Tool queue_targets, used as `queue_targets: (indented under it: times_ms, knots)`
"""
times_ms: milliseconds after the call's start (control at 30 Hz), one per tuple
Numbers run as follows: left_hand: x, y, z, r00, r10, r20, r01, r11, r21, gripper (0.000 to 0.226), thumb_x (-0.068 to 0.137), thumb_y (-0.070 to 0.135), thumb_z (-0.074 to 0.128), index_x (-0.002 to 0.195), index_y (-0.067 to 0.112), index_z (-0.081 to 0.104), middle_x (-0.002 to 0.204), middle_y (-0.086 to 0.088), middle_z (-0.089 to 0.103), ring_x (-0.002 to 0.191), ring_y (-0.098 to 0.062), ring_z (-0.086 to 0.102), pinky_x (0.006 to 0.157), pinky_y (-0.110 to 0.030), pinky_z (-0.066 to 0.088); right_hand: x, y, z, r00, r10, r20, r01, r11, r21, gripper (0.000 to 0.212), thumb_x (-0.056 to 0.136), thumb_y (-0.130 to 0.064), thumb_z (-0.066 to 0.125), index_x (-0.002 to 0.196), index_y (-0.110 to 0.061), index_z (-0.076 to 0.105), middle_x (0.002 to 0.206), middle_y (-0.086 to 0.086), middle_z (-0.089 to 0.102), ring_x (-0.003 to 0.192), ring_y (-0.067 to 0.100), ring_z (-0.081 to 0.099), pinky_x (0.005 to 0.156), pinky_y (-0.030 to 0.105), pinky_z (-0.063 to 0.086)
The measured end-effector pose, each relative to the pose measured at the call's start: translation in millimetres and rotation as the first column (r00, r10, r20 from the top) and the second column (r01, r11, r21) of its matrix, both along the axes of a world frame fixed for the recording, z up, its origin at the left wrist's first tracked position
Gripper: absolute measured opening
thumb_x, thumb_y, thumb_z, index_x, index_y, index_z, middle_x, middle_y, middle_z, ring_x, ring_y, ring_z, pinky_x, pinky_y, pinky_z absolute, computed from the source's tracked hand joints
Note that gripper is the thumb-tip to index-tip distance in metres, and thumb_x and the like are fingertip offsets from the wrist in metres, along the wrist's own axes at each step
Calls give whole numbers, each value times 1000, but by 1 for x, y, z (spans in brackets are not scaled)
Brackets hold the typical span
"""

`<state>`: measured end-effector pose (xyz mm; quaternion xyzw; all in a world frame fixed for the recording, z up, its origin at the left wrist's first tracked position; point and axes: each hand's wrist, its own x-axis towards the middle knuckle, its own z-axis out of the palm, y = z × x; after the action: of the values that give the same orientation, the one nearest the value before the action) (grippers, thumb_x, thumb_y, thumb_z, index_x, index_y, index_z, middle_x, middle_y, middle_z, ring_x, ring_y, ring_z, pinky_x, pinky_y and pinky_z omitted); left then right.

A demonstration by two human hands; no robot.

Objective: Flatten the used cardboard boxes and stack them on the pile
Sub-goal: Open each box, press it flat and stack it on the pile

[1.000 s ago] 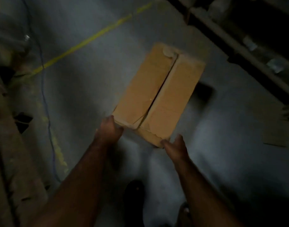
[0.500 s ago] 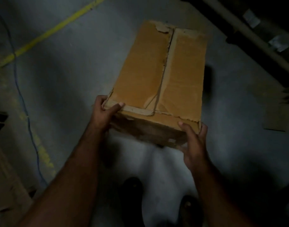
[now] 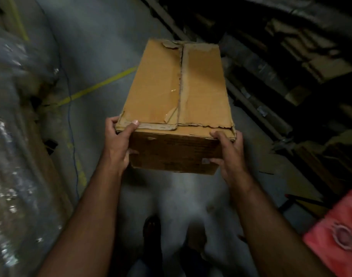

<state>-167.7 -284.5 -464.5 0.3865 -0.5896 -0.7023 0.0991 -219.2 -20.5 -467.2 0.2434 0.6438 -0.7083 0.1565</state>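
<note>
— Floor? (image 3: 103, 56)
— Grey concrete, crossed by a yellow line (image 3: 99, 88) and a thin blue cable (image 3: 71, 124) along the left. Ran as an open lane down the middle, hemmed on both sides.

— Hemmed by what?
— On the left, by bundles in shiny plastic wrap (image 3: 13, 156), blurred and cut off by the frame edge. On the right, by dark racking (image 3: 271, 80) loaded with what looked like flat cardboard; too dim to tell apart. Lower right, crowded by something pink-red (image 3: 335, 232), cropped at the corner, not identifiable.

— And the box (image 3: 179, 92)?
— Held up off the floor, centre of view, still whole and not flattened. Top flaps shut along a middle seam, with torn tape and ragged near edges. Near side in shadow; far side and underside hidden.

— Left hand (image 3: 117, 144)?
— Gripped the near left corner, thumb pressed on the top edge, fingers curled round the side.

— Right hand (image 3: 229, 154)?
— Gripped the near right corner, fingers hooked over the torn top edge, thumb on the dark near face.

— Below the arms?
— Two dark shoes (image 3: 151, 230) on the floor, blurred, hard to make out.
</note>
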Motion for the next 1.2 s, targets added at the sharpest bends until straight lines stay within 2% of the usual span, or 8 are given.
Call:
queue_targets:
  times_ms: [133,233,467,533,600,800,1033,1200]
  knots:
    - [57,17,105,993,38,-110,-41,999,-21,34,86,24,76,98,42,49,118,3,59,108,-34,62,54,-43,52,63,16,116,995,13,-99,-17,999,-35,57,89,-25,74,137,-34,44,119,-3,60,101,14,64,64,41,61]
    - [102,39,162,980,60,-190,-58,998,17,34,89,18,72,104,36,47,107,8,57,105,-31,59,61,-45,52,123,38,180,985,-4,-173,2,1000,-13,54,88,-26,75,132,-37,47,119,-1,62,101,17,65,69,48,63]
    - [198,120,243,931,-108,-349,138,988,65,44,89,17,74,119,28,45,113,4,59,89,-23,62,65,-53,54,253,119,265,919,-218,-328,227,974,-11,52,83,-26,78,127,-36,52,122,10,62,106,28,64,68,53,62]
    - [216,150,253,907,-177,-383,216,974,63,44,87,17,77,117,27,46,113,-3,63,93,-29,65,72,-61,54,289,149,275,890,-283,-357,294,956,-26,53,83,-25,78,128,-35,52,121,9,61,107,28,64,66,50,62]
    - [230,186,259,872,-255,-418,302,952,49,44,86,17,78,116,27,47,114,-8,64,97,-33,65,75,-59,54,327,182,284,857,-351,-376,361,931,-47,47,85,-23,76,125,-34,53,118,9,62,104,26,64,64,47,61]
    - [283,324,273,736,-514,-440,566,824,-17,57,77,27,83,122,27,48,117,-12,62,96,-33,66,64,-50,55,439,303,284,716,-595,-366,611,787,-83,42,85,-19,75,120,-30,55,111,7,64,98,23,63,73,55,61]
    - [370,522,254,595,-674,-437,727,683,-63,47,87,8,75,123,20,47,107,-7,63,89,-26,63,76,-47,57,577,473,257,565,-757,-328,775,623,-104,43,81,-20,78,113,-38,56,113,8,64,102,30,64,75,68,57]
    - [422,629,229,528,-743,-412,802,595,-46,44,86,5,75,118,19,49,111,-14,67,93,-31,67,78,-48,57,647,567,228,485,-826,-286,844,528,-92,71,63,-33,82,128,-37,54,122,10,64,105,31,65,70,64,60]
